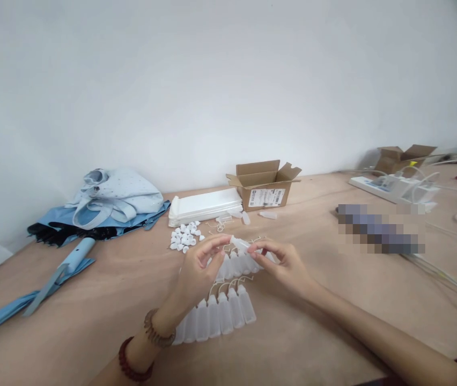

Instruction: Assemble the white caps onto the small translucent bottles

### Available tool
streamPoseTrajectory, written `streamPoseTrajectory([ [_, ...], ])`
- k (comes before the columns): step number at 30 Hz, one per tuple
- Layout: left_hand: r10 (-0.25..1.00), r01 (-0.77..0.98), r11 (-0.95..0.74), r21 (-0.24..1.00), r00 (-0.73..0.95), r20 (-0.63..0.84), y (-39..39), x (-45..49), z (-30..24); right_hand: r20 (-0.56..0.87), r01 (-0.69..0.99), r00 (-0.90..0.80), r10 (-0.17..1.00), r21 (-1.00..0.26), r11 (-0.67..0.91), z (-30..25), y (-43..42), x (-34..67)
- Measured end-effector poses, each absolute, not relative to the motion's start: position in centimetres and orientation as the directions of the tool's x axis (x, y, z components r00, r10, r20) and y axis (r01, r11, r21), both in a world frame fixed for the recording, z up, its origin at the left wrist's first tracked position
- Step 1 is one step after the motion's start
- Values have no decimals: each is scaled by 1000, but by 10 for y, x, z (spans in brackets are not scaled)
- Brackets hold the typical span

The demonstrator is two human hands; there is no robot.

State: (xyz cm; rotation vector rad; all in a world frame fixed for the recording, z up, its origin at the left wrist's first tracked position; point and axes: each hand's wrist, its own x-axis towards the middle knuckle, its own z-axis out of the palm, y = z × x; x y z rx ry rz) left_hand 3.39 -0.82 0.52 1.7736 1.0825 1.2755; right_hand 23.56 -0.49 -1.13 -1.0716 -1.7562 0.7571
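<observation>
My left hand (201, 268) and my right hand (284, 261) meet over the table, both pinching one small translucent plastic bottle (240, 244) held between their fingertips. Under the hands lies a row of several similar small bottles (220, 316) side by side, with a second row (238, 264) just behind it. A heap of small white caps (184, 237) lies a little beyond my left hand. Bead bracelets circle my left wrist.
An open cardboard box (266, 185) and a stack of white flat bags (204, 206) stand behind the caps. A pale blue bag and folded umbrella (103, 206) lie at left. A power strip (389, 187), cables and another box (401, 157) are at the right.
</observation>
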Motion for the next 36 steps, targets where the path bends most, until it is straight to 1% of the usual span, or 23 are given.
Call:
streamPoseTrajectory([
  [4,921,230,-388,893,138,364,-6,34,4,371,331,-210,904,-843,423,-10,-6,235],
  [7,904,274,-428,861,131,408,-5,33,0,373,323,-234,898,-841,434,-9,-6,234],
  [9,863,337,-504,795,160,479,-5,33,-1,375,317,-250,893,-840,441,-9,-7,234],
  [11,810,408,-581,704,208,549,-7,33,-1,371,310,-254,893,-843,439,-9,-8,234],
  [13,766,456,-633,625,251,592,-9,34,0,351,295,-252,902,-860,417,-10,-8,233],
  [17,701,480,-700,529,319,638,-13,37,0,301,258,-259,918,-894,366,-12,-7,232],
  [20,655,461,-745,481,375,656,-15,38,-2,289,263,-285,914,-893,365,-12,-7,233],
  [24,625,446,-774,449,426,654,-16,39,-2,306,259,-332,892,-880,399,-12,-7,233],
  [29,627,427,-777,462,459,630,-17,38,6,372,315,-364,854,-814,489,-13,-7,234],
  [36,619,423,-780,461,420,663,-19,37,6,356,317,-340,870,-828,463,-10,-9,233],
])
